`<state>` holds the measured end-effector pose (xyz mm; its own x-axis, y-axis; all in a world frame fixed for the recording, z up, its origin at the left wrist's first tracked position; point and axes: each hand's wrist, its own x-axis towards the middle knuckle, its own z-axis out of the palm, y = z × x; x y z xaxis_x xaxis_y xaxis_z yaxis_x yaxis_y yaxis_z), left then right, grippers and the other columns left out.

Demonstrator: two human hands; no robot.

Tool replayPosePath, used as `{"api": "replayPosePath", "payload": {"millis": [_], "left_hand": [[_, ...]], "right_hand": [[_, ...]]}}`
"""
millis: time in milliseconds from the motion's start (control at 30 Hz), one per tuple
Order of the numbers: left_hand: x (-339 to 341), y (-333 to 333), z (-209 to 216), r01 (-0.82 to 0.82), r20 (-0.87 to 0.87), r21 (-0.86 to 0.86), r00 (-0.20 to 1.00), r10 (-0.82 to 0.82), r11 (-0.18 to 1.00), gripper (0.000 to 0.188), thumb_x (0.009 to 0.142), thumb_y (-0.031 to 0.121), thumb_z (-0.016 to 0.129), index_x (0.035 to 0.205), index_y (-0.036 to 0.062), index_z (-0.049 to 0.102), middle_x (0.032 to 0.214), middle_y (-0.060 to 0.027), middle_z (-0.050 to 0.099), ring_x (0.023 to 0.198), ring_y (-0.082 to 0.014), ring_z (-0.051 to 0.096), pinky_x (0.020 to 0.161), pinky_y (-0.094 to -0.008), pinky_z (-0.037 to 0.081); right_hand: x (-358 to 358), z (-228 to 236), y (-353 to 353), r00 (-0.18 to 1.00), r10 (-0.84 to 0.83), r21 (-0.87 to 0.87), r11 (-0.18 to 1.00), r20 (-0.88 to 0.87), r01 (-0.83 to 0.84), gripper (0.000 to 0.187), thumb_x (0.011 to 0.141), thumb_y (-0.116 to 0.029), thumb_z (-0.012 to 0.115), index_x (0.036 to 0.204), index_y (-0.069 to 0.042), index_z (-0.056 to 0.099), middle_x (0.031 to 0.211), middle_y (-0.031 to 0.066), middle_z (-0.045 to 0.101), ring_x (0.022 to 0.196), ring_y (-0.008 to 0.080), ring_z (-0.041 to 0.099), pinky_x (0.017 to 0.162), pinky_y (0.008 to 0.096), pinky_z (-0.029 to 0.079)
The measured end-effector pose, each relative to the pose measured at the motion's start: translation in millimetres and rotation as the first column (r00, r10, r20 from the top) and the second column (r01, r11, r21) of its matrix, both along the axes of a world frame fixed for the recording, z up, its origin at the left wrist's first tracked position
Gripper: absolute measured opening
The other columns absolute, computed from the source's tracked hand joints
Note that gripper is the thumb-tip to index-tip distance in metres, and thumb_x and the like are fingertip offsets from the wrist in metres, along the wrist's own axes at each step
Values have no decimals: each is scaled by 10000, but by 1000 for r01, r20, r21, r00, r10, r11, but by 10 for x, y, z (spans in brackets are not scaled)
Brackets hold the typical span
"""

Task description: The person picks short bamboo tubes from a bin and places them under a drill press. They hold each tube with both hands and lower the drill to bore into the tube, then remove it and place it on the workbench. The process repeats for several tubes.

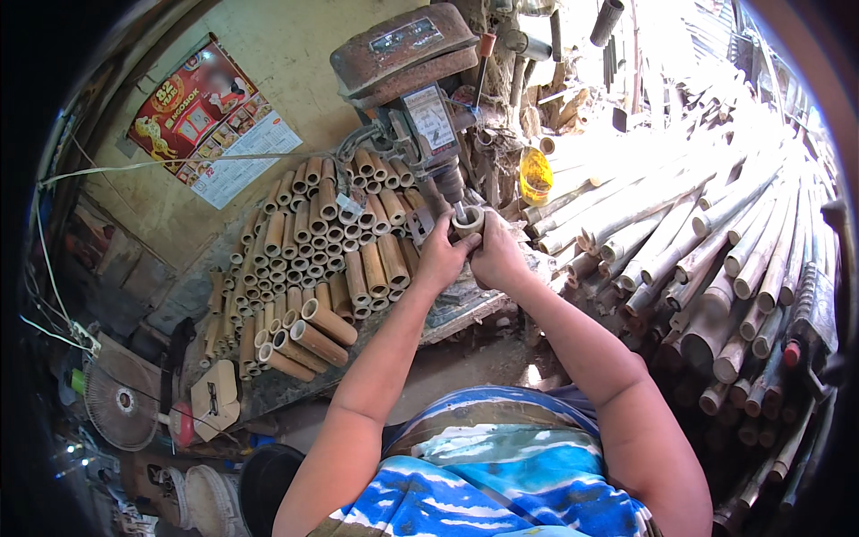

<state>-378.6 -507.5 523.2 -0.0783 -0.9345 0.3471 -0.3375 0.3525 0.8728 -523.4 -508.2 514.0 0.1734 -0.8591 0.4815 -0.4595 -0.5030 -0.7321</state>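
Both my arms reach forward to a short bamboo tube [469,220] under the drill press [420,98]. My left hand [441,255] is closed on the tube's left side, and my right hand [498,257] is closed on its right side. The tube's round open end faces up toward me. The drill bit [460,212] comes down from the chuck [449,183] at the tube's mouth; whether it touches the inner wall I cannot tell. My hands hide the lower part of the tube.
Several cut bamboo tubes [304,237] are stacked on the bench [465,315] left of my hands. Long bamboo poles [707,242] lie piled at right. A yellow container [536,174] sits beyond my right hand. A fan [125,401] stands at lower left, and a calendar [215,121] hangs behind.
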Motion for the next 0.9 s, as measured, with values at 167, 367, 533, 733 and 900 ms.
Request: {"api": "replayPosePath", "payload": {"millis": [167, 367, 533, 733, 900], "left_hand": [[31, 94, 52, 13, -35, -42, 999, -14, 999, 629, 913, 35, 719, 1460, 4, 410, 1363, -120, 588, 1259, -187, 553, 1072, -339, 439], [79, 163, 112, 37, -57, -36, 998, -39, 999, 636, 913, 45, 725, 1463, 7, 409, 1374, -123, 582, 1269, -195, 549, 1092, -347, 424], [99, 142, -16, 24, -8, -11, 1000, -24, 1000, 610, 908, 36, 722, 1440, 2, 425, 1356, -125, 594, 1246, -204, 566, 1090, -352, 418], [88, 56, -150, -15, 64, -38, 998, 17, 999, 593, 903, 25, 718, 1428, 15, 443, 1322, -119, 616, 1231, -203, 572, 1079, -349, 415], [45, 202, -88, 5, 112, -79, 994, 4, 997, 580, 910, 32, 714, 1424, 12, 447, 1316, -116, 623, 1233, -195, 570, 1070, -351, 425]], "right_hand": [[47, 53, 102, 1000, 19, -6, 1000, 15, -19, 437, 845, -67, 568, 1226, 26, 375, 1130, 332, 568, 1018, 529, 591, 881, 574, 493], [113, 94, 169, 1000, 17, -12, 1000, -1, -17, 444, 837, -50, 572, 1222, 36, 368, 1162, 335, 526, 1021, 527, 586, 867, 569, 505], [111, 46, 211, 1000, -13, 38, 999, -28, 14, 483, 824, -49, 595, 1237, 39, 360, 1153, 342, 536, 1032, 529, 586, 866, 561, 510], [78, -58, 218, 999, -32, 58, 998, -25, 33, 513, 819, -51, 608, 1256, 34, 355, 1154, 345, 539, 1042, 537, 583, 869, 572, 501], [88, -99, 247, 1000, -16, 57, 998, 4, 16, 502, 825, -56, 601, 1258, 22, 360, 1169, 335, 534, 1037, 536, 581, 860, 582, 495]]}}
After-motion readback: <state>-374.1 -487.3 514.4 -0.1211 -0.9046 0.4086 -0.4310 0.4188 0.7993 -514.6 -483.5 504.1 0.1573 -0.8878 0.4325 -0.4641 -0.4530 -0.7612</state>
